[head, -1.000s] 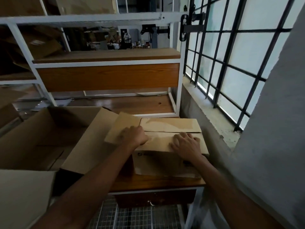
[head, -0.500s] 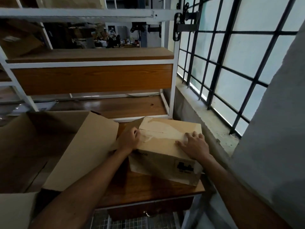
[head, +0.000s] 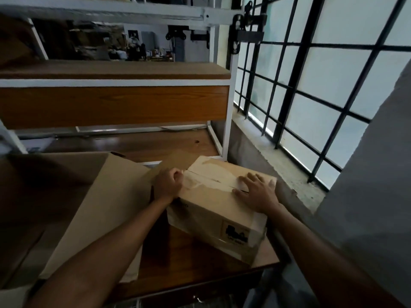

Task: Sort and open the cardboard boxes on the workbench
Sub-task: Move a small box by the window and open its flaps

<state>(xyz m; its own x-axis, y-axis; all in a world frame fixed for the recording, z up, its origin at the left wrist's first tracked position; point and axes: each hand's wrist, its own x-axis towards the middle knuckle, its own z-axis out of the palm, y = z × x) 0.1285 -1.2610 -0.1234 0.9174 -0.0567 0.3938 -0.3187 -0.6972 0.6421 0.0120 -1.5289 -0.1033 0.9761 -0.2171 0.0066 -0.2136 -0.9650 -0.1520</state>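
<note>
A small closed cardboard box (head: 213,210) with a black printed label sits turned at an angle on the right end of the wooden workbench (head: 189,272). Torn tape remains run along its top seam. My left hand (head: 168,183) is curled at the box's top left edge, where it seems to pinch the tape or flap end. My right hand (head: 255,192) lies flat with spread fingers on the right part of the top, over the seam. A large open cardboard box (head: 93,205) stands to the left, its long flap leaning toward the small box.
A white metal shelf frame (head: 226,121) with wooden boards rises behind the boxes. A barred window (head: 311,96) and concrete sill (head: 284,174) run along the right, with a grey wall (head: 367,196) close beside my right arm. The bench's right edge is just beyond the small box.
The small box has turned so its right end swings toward me. My left hand went from lying on the left flap to curling at the top left edge. My right hand stayed on top.
</note>
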